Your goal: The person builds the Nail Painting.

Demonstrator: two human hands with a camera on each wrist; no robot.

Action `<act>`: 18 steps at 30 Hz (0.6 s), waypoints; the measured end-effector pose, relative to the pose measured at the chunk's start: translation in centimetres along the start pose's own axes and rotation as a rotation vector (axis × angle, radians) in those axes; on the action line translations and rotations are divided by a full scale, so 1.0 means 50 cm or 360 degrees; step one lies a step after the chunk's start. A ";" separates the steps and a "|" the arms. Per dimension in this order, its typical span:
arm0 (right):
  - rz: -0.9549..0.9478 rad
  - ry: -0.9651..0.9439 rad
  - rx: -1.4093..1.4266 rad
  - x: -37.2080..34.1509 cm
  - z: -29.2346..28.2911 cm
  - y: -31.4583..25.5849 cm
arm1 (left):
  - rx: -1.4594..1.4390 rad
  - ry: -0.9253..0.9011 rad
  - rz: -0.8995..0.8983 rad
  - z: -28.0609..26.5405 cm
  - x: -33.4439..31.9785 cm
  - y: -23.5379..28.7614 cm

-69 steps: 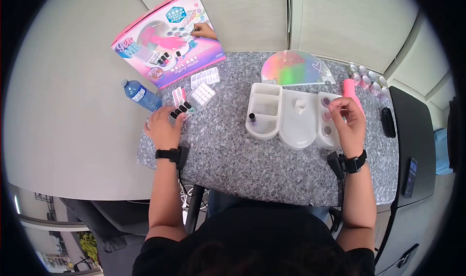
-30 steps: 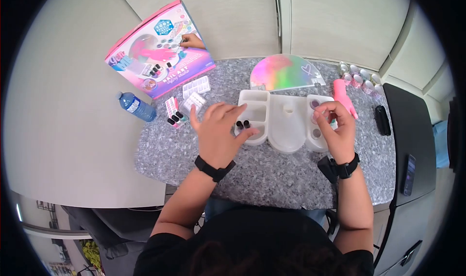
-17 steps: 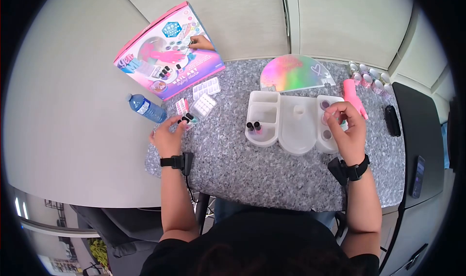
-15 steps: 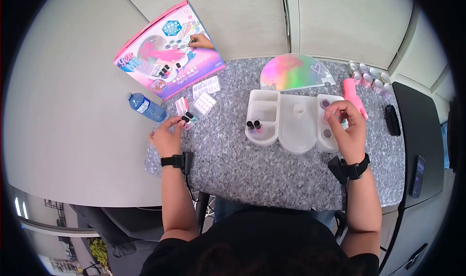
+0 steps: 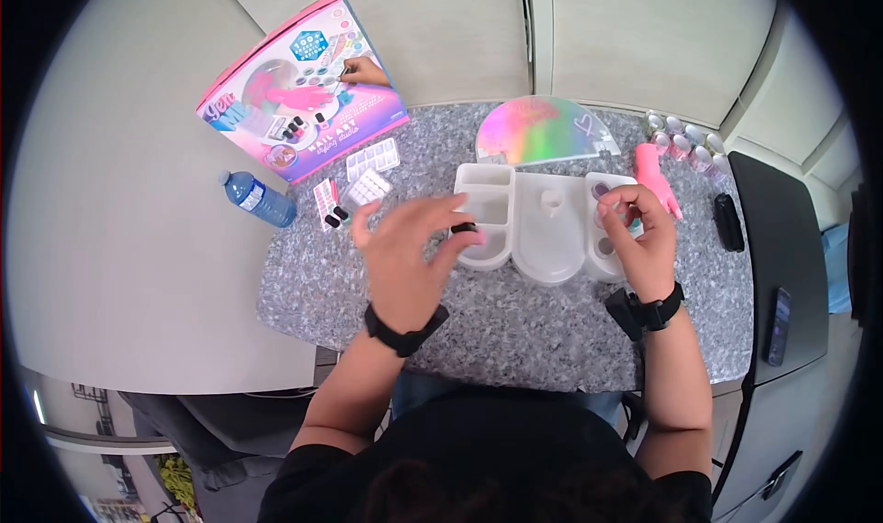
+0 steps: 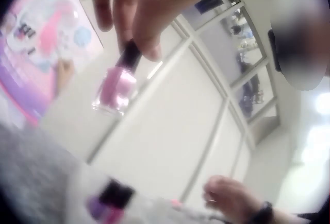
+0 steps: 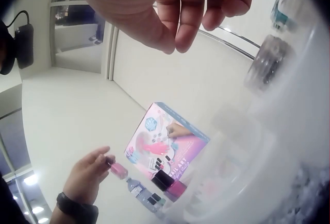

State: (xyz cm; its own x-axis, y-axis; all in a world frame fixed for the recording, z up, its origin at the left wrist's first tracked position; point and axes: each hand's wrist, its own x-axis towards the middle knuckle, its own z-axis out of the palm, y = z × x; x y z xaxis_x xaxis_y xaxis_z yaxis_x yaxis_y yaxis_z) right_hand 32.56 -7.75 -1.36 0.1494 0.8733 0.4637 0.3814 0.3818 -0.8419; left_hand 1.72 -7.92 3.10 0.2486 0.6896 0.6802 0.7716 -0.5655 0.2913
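My left hand (image 5: 405,256) pinches a pink nail polish bottle (image 6: 116,87) by its black cap, over the front left compartment of the white plastic tray (image 5: 549,247). In the left wrist view, two capped polish bottles (image 6: 113,201), one purple and one pink, show below it; in the head view the hand hides them. My right hand (image 5: 648,242) hovers over the tray's right section of small round pots, fingers loosely bent, thumb and fingertips close together with nothing between them. Two black-capped polish bottles (image 5: 337,217) remain on the table at left.
Around the left side are a water bottle (image 5: 258,199), a sticker sheet (image 5: 325,196), white cases (image 5: 372,159) and the nail art box (image 5: 303,91). Behind the tray lies an iridescent half-round panel (image 5: 543,132). A pink model hand (image 5: 655,183), several small jars (image 5: 685,146) and a black case (image 5: 728,223) sit at right.
My left hand has taken a pink polish bottle from the group at left and carried it rightward to the tray. My right hand stays over the pots.
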 end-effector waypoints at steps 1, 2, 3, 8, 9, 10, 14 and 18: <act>-0.0008 0.0000 -0.0008 0.002 -0.001 0.000 | -0.0006 0.0009 0.0000 0.018 0.001 0.004; -0.0041 0.0012 -0.0050 0.004 -0.002 0.000 | -0.0044 -0.0042 -0.0011 0.036 0.001 0.004; -0.0071 0.0025 -0.0090 0.005 -0.003 0.001 | -0.0082 -0.0096 -0.0021 0.049 0.001 0.002; -0.0098 0.0057 -0.0176 0.010 -0.007 0.005 | -0.0074 -0.0207 -0.0127 0.074 -0.002 -0.009; -0.0109 0.0064 -0.0180 0.011 -0.008 0.005 | -0.0077 -0.0244 -0.0158 0.076 -0.004 -0.009; -0.0112 0.0064 -0.0182 0.010 -0.009 0.005 | -0.0078 -0.0241 -0.0158 0.080 -0.007 -0.009; -0.0129 0.0048 -0.0240 0.010 -0.011 0.000 | -0.0045 -0.0283 -0.0078 0.097 -0.016 -0.024; -0.0132 0.0052 -0.0257 0.010 -0.009 -0.003 | 0.0036 -0.0268 0.0089 0.096 -0.026 -0.041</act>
State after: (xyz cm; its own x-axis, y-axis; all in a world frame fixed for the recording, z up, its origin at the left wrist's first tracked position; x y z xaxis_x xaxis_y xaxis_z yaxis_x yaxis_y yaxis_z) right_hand 32.98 -7.49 -0.85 0.1399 0.8294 0.5409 0.5346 0.3966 -0.7463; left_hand 2.64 -5.49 -1.62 0.3846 0.7243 0.5722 0.7663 -0.5962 0.2396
